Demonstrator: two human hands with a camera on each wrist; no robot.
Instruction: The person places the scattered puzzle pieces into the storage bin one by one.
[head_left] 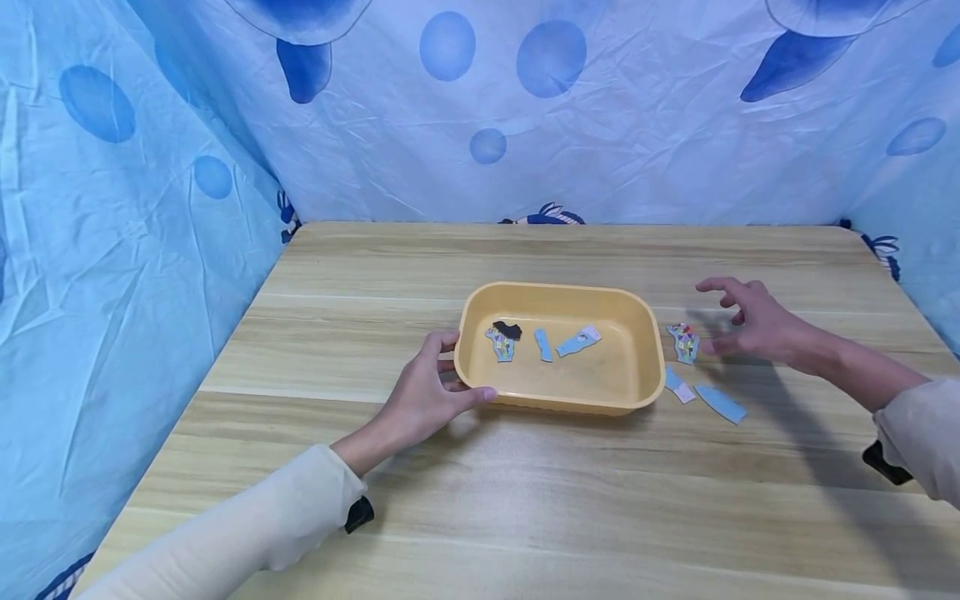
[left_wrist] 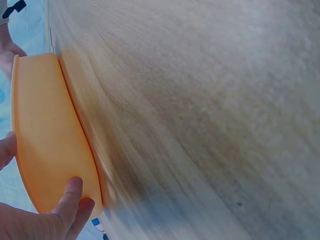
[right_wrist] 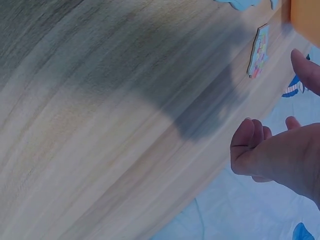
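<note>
A shallow yellow plastic tray (head_left: 600, 387) stands on the table. My left hand (head_left: 420, 392) grips its left end, thumb at the front rim and fingers against the outer wall, which the left wrist view shows close up. Inside lie a multicoloured puzzle piece (head_left: 502, 347) touching a black piece (head_left: 507, 329), a narrow blue piece (head_left: 543, 345) and a blue-and-pink piece (head_left: 579, 340). My right hand (head_left: 757, 325) hovers right of the tray with loosely bent fingers, holding nothing. Nearest it on the table is another multicoloured piece (head_left: 684, 343), seen edge-on in the right wrist view.
Just right of the tray, a blue-and-pink piece (head_left: 681, 388) and a curved blue piece (head_left: 721, 403) lie on the wooden table (head_left: 600, 500). Blue patterned cloth (head_left: 637, 142) hangs behind the table and along both sides.
</note>
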